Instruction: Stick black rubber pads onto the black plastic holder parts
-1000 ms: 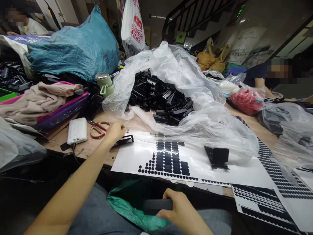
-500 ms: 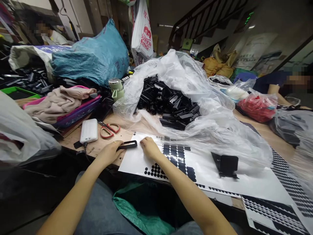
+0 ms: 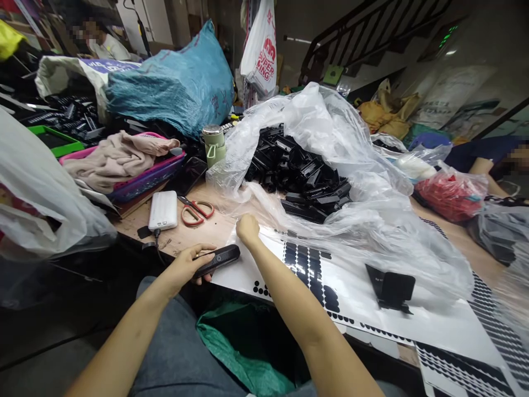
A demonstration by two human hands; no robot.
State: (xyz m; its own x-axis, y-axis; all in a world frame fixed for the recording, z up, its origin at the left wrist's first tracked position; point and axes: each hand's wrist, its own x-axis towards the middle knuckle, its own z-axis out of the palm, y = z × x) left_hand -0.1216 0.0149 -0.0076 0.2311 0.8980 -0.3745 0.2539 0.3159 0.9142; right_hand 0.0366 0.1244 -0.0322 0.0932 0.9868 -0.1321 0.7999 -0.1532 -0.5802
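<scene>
My left hand point(image 3: 187, 269) is closed around a long black plastic part point(image 3: 222, 257) with rounded ends, its textured dark face turned up, near the table's front edge. Just beyond, my right hand point(image 3: 248, 227) has its fingers curled together over the upper left corner of a white sheet point(image 3: 264, 259); whether anything is between them is hidden. Rows of black stickers point(image 3: 303, 264), some of them round dots, cover part of that sheet. Behind my hands, a heap of black plastic parts point(image 3: 297, 171) spills from a clear plastic bag point(image 3: 380, 176).
Red-handled scissors point(image 3: 197, 213) and a white power bank point(image 3: 163, 210) with a cable lie left of my hands. A green flask point(image 3: 214, 146) stands behind them. A black bracket-like piece point(image 3: 394, 288) sits on the sheet at right. A green sack point(image 3: 231, 344) hangs open below the table edge.
The black part in my left hand has turned from its open frame side to its textured face. My right hand has moved up and away from the part. The view has shifted slightly left.
</scene>
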